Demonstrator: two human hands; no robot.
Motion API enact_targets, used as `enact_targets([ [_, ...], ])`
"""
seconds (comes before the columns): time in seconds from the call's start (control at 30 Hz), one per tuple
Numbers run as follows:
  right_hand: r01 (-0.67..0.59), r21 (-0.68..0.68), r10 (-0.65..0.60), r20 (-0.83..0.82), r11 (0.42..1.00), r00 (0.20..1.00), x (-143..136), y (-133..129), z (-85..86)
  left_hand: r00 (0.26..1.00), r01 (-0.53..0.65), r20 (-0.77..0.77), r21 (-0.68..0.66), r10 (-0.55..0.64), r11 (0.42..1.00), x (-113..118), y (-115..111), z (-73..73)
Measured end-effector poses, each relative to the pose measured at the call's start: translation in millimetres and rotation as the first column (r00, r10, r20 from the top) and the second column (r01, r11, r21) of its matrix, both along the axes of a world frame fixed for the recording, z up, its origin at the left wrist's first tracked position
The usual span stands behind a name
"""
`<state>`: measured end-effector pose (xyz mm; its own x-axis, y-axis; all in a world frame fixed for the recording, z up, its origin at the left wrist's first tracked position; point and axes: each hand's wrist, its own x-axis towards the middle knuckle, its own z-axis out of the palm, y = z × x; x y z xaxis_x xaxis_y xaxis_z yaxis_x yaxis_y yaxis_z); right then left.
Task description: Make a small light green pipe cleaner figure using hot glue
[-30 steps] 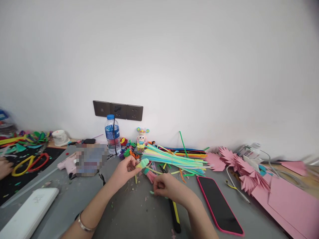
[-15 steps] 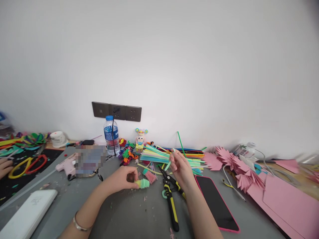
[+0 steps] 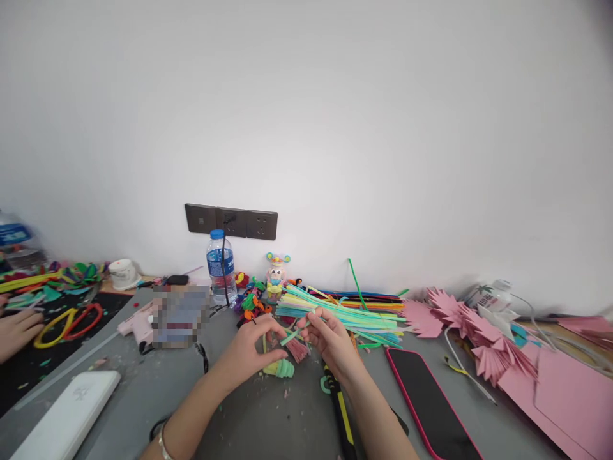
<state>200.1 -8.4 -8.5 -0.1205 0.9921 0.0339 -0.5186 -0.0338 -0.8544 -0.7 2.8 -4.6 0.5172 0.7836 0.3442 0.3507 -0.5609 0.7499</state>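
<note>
A short light green pipe cleaner (image 3: 293, 335) is pinched at its upper end by my right hand (image 3: 330, 340). My left hand (image 3: 253, 348) is beside its lower end, thumb and forefinger apart, with nothing gripped between them. Under the left fingertips a coiled green and yellow piece (image 3: 280, 368) lies on the grey table. A pink bundle of cut strips (image 3: 297, 349) rests just behind it. Black and yellow pliers (image 3: 342, 415) lie partly under my right hand and forearm. Behind the hands spreads a pile of pastel pipe cleaners (image 3: 345, 314).
A phone (image 3: 431, 402) lies at right, near folded pink paper (image 3: 460, 326). A water bottle (image 3: 221, 268) and a small figurine (image 3: 276, 278) stand at the back. A white power bank (image 3: 71, 412) and a glue gun (image 3: 138, 324) lie left. Another person's hand (image 3: 19, 332) is far left.
My left hand has let go of the coiled piece, which now lies on the table. My right hand has moved left with the light green pipe cleaner. The view has shifted slightly left.
</note>
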Motion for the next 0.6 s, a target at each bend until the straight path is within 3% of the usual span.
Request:
enact_targets([
  [0.2,-0.031,-0.019,0.03,-0.052,0.999,0.998,-2.0,1.0,-5.9,0.995,-0.079,0.076,0.195,0.065,0.978,3.4,1.5,-10.0],
  [0.4,-0.027,-0.049,0.022,-0.088,0.998,0.996,-1.5,1.6,-1.9,0.993,-0.105,0.085,0.256,0.086,0.961,0.1,2.5,-8.8],
  [0.6,-0.025,-0.047,0.023,-0.055,0.999,0.998,-7.4,-1.0,-0.7,0.999,0.051,-0.01,0.291,-0.051,0.955,4.2,-3.5,-3.4],
])
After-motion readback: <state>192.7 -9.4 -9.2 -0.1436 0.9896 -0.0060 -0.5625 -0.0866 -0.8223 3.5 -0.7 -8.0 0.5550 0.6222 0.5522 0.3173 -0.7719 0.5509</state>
